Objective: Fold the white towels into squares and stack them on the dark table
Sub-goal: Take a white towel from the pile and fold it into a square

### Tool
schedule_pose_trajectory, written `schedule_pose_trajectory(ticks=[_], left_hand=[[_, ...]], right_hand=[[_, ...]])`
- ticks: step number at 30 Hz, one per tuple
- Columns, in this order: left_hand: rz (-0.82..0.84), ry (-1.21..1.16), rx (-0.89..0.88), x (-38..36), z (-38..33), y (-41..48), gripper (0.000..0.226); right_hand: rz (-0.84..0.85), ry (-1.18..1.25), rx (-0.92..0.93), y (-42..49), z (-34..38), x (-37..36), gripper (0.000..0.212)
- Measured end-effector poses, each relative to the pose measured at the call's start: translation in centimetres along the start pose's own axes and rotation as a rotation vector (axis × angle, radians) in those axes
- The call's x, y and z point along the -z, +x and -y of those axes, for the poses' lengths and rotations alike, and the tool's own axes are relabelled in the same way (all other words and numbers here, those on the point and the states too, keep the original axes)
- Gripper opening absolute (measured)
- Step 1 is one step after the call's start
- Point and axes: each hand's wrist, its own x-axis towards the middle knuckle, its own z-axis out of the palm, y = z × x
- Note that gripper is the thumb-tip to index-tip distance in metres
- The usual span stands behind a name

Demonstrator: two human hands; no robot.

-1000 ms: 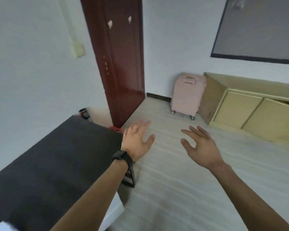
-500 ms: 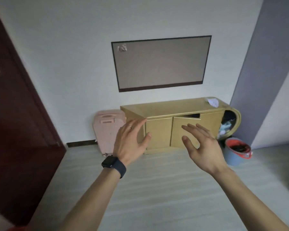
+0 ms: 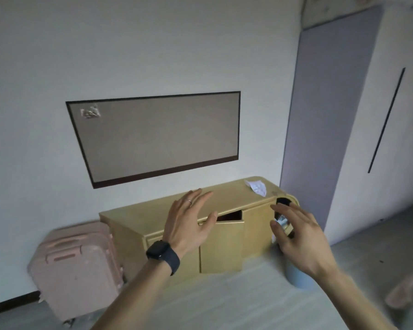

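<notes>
Left hand (image 3: 188, 225) and right hand (image 3: 301, 236) hang empty, fingers (image 3: 200, 198) spread, before a yellow cabinet (image 3: 222, 248) beside a pink suitcase (image 3: 76, 270).

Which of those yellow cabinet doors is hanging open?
The middle door: it stands ajar, showing a dark gap at its top. The left door and right door sit flush and closed.

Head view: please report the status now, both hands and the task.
Left hand and right hand open, nothing held. White towels and dark table not in view. Ahead: yellow cabinet, one door ajar; pink suitcase beside it.
</notes>
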Motion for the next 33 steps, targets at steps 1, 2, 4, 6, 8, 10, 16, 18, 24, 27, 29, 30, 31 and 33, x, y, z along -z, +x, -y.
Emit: schedule_pose_trajectory(ticks=[1,2,4,6,8,10,16,18,24,27,29,30,31,33], left_hand=[[-0.001,0.003,-0.001,-1.6,0.2,2.6,0.054],[-0.003,0.005,0.002,-3.0,0.5,5.1,0.054],[-0.006,-0.003,0.018,-5.6,1.0,9.8,0.053],[0.003,-0.014,0.030,-8.4,1.5,14.2,0.052],[0.008,-0.013,0.029,-10.6,2.2,17.9,0.051],[0.008,-0.007,0.031,-13.0,3.1,21.7,0.051],[0.024,-0.025,0.075,-22.1,7.3,32.4,0.051],[0.047,-0.042,0.090,-25.5,8.9,35.4,0.051],[0.176,-0.040,0.118,-37.5,15.1,45.2,0.056],[0.282,-0.055,0.152,-42.9,17.5,49.2,0.054],[0.345,-0.047,0.168,-46.1,18.8,51.1,0.054],[0.380,-0.042,0.182,-47.7,19.4,51.9,0.056],[0.416,-0.040,0.200,-49.4,20.1,52.8,0.056],[0.469,-0.027,0.230,-52.3,21.3,54.0,0.054]], right_hand=[[-0.005,0.001,0.008,2.4,-1.9,-0.8,0.037],[-0.002,0.001,0.011,4.7,-3.5,-1.6,0.037],[0.003,0.005,0.020,9.4,-6.8,-3.0,0.037],[-0.018,0.005,0.020,13.9,-10.0,-4.2,0.036],[-0.031,-0.003,0.013,17.8,-12.6,-5.3,0.034],[-0.021,-0.023,-0.009,21.5,-15.3,-6.8,0.034],[0.011,-0.023,-0.056,30.7,-23.4,-13.5,0.034],[0.046,-0.024,-0.083,33.2,-26.0,-16.2,0.036],[0.150,-0.002,-0.194,40.9,-33.7,-25.0,0.038],[0.209,-0.014,-0.268,43.9,-37.2,-28.9,0.036],[0.237,-0.030,-0.307,45.5,-39.4,-31.2,0.035],[0.257,-0.040,-0.333,46.3,-40.5,-32.5,0.035],[0.280,-0.047,-0.352,47.1,-41.9,-33.9,0.035],[0.330,-0.048,-0.393,48.4,-44.5,-36.5,0.034]])
